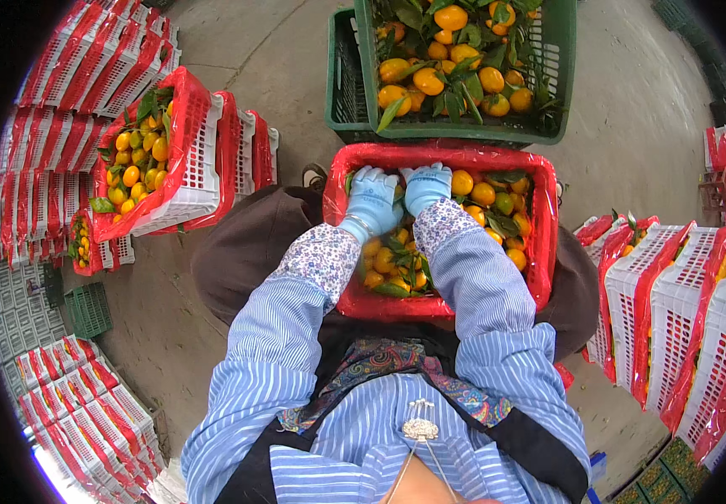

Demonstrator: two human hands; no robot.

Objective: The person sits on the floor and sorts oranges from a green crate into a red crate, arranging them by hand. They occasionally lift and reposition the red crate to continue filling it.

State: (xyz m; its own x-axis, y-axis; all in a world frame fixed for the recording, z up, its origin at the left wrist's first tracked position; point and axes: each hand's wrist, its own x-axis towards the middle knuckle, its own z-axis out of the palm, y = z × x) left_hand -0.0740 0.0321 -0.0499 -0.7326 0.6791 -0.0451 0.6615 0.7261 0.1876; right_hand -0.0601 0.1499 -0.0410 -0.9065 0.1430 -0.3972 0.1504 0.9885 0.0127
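Observation:
A crate lined with red plastic film sits between my knees, holding orange citrus fruit with green leaves. Both my hands wear light blue gloves and reach into its far left part. My left hand bends over the fruit near the left wall. Just right of it, my right hand presses in by the far rim, fingers curled downward. Fingertips and palms are turned away from view, so whether either hand grips a fruit is hidden. Loose fruit and leaves show to the right of my right hand.
Beyond the red-lined crate, a green plastic crate of leafy citrus rests on another green crate. White crates with red film stand stacked at left and right. A smaller green crate lies on the concrete floor.

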